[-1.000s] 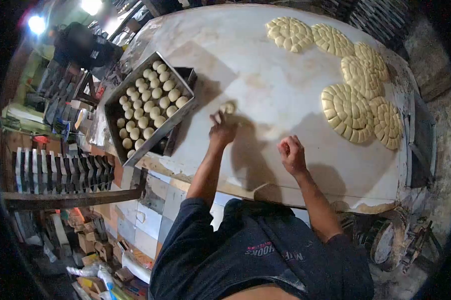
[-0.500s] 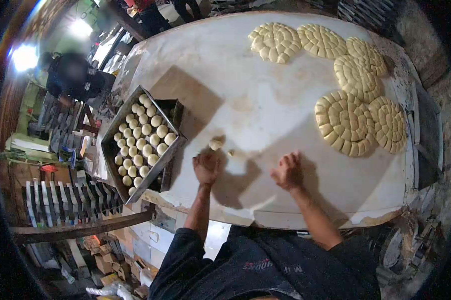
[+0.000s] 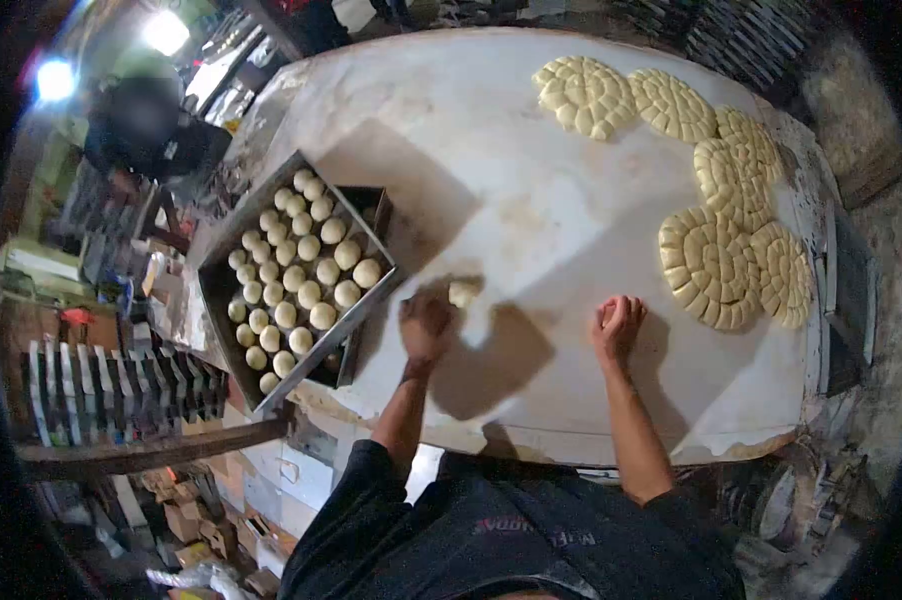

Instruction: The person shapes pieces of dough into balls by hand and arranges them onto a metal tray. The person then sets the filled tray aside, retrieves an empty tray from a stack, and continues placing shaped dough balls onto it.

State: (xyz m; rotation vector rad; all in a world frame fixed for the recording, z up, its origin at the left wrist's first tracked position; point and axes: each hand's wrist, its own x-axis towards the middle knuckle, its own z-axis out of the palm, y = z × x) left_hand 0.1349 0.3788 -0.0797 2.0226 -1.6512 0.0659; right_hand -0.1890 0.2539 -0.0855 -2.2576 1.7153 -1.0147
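Observation:
My left hand (image 3: 428, 325) is low over the floured table, beside a small pale lump of dough (image 3: 463, 292). Its fingers are in shadow, so whether they grip anything is unclear. To the right, my right hand (image 3: 617, 325) is at the tabletop with its fingers curled in; the inside of the hand is hidden. Left of my left hand, a metal tray (image 3: 323, 352) holds rows of round dough balls (image 3: 309, 294). Large round slabs of scored dough (image 3: 709, 268) lie at the right and far right of the table.
Beneath the ball tray, a second dark tray (image 3: 376, 205) sticks out. The table's front edge (image 3: 531, 448) runs close to my body. Another person (image 3: 151, 140) is at the far left. A rack of metal pieces (image 3: 121, 390) stands at lower left.
The view has shifted, so the table contents sit differently in frame. My right hand's fingers have curled in more. A small dough bit near the lump is no longer visible.

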